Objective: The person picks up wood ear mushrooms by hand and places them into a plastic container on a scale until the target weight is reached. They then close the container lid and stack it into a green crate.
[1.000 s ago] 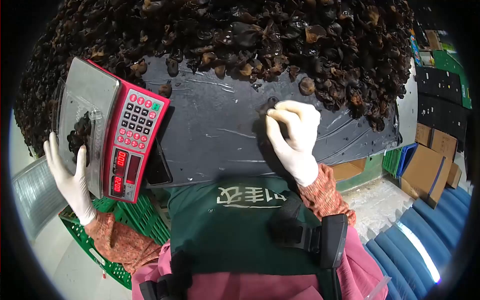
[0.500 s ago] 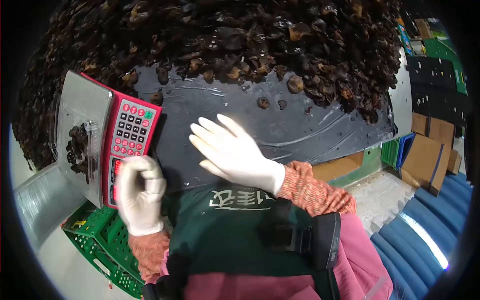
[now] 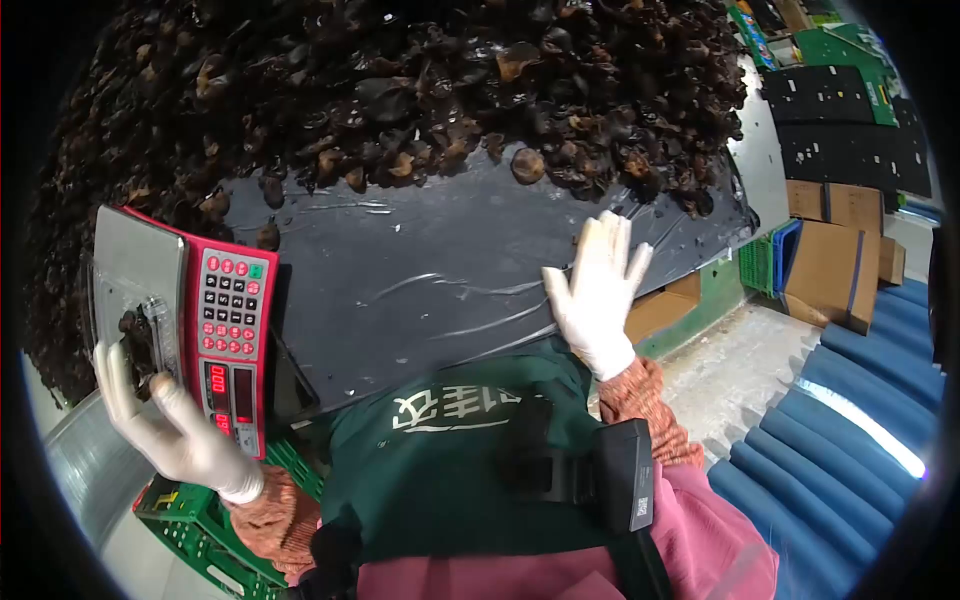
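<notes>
At the left, my white-gloved left hand (image 3: 170,430) reaches over the near end of a clear plastic tray (image 3: 172,345), thumb and fingers apart. Dark wood-ear fungus (image 3: 135,335) lies in that tray, partly covered by the fingers. The tray rests on the metal plate (image 3: 140,250) of a red digital scale (image 3: 232,310) with lit red digits. My right hand (image 3: 598,295), also gloved in white, is spread open over the right part of the black plastic sheet (image 3: 400,270), its fingertips pointing to the fungus heap (image 3: 420,90).
Green crates (image 3: 200,525) stand below the scale at the left. To the right are cardboard boxes (image 3: 830,270), a green-and-blue crate (image 3: 770,255) and blue ridged material (image 3: 830,430). Black boards (image 3: 830,130) lie farther back.
My right hand has moved right across the sheet, and small loose pieces have gone from its middle. My left hand has opened and shifted left and down to the tray. The view has shifted.
</notes>
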Demonstrator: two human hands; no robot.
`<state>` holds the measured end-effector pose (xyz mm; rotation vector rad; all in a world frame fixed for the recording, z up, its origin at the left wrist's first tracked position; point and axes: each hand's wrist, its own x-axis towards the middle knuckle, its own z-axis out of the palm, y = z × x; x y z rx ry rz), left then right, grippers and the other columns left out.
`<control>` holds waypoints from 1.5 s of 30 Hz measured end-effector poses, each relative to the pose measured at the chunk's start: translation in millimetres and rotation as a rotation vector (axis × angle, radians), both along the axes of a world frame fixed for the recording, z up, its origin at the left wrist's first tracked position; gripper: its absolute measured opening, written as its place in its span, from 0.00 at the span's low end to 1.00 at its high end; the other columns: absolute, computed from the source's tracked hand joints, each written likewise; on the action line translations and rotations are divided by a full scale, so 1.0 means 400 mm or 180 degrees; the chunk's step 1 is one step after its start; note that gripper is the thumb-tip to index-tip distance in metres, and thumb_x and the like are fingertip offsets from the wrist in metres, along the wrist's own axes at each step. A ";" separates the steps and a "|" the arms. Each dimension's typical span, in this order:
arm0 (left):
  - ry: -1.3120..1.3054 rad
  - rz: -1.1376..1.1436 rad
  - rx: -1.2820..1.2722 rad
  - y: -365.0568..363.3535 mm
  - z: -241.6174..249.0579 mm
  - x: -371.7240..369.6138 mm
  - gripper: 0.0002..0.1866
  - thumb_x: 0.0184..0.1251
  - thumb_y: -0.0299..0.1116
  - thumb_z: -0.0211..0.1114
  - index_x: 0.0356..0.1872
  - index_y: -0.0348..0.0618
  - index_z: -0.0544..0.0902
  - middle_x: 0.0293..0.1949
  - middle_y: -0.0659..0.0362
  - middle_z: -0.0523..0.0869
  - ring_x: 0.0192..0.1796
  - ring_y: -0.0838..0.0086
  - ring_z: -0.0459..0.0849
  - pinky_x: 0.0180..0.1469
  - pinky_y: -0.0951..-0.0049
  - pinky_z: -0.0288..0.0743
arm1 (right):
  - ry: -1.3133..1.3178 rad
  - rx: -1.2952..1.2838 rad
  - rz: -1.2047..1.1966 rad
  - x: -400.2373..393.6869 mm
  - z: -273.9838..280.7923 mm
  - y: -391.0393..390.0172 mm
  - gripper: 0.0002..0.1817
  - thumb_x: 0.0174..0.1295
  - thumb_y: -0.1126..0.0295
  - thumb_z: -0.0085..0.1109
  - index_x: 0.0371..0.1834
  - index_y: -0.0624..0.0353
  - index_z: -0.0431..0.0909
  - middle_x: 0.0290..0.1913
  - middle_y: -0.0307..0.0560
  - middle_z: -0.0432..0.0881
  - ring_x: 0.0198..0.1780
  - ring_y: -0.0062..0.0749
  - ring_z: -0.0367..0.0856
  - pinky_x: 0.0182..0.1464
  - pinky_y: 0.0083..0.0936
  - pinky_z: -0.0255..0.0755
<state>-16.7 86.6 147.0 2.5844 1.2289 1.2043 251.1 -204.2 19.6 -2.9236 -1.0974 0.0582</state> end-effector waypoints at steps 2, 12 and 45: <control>0.0295 -0.0612 -0.0189 -0.034 -0.026 0.048 0.25 0.76 0.27 0.63 0.70 0.29 0.77 0.71 0.42 0.78 0.74 0.51 0.75 0.78 0.52 0.62 | -0.0707 -0.0393 -0.0360 0.051 -0.039 -0.156 0.42 0.73 0.45 0.56 0.77 0.72 0.66 0.82 0.75 0.59 0.86 0.66 0.49 0.82 0.72 0.34; 0.0498 -0.1355 -0.1381 -0.105 -0.284 0.184 0.35 0.64 0.30 0.74 0.72 0.33 0.74 0.73 0.41 0.74 0.75 0.47 0.71 0.77 0.53 0.64 | -0.0724 0.1185 0.0167 0.188 0.087 0.011 0.33 0.69 0.62 0.65 0.77 0.58 0.70 0.81 0.67 0.62 0.83 0.60 0.58 0.81 0.65 0.45; -0.0421 -0.1287 -0.1631 -0.085 -0.381 0.133 0.34 0.73 0.27 0.56 0.80 0.32 0.64 0.80 0.40 0.64 0.82 0.48 0.63 0.83 0.55 0.53 | -0.0514 0.1347 0.0644 0.114 0.006 0.223 0.34 0.69 0.55 0.67 0.79 0.44 0.73 0.88 0.57 0.51 0.87 0.68 0.43 0.78 0.79 0.34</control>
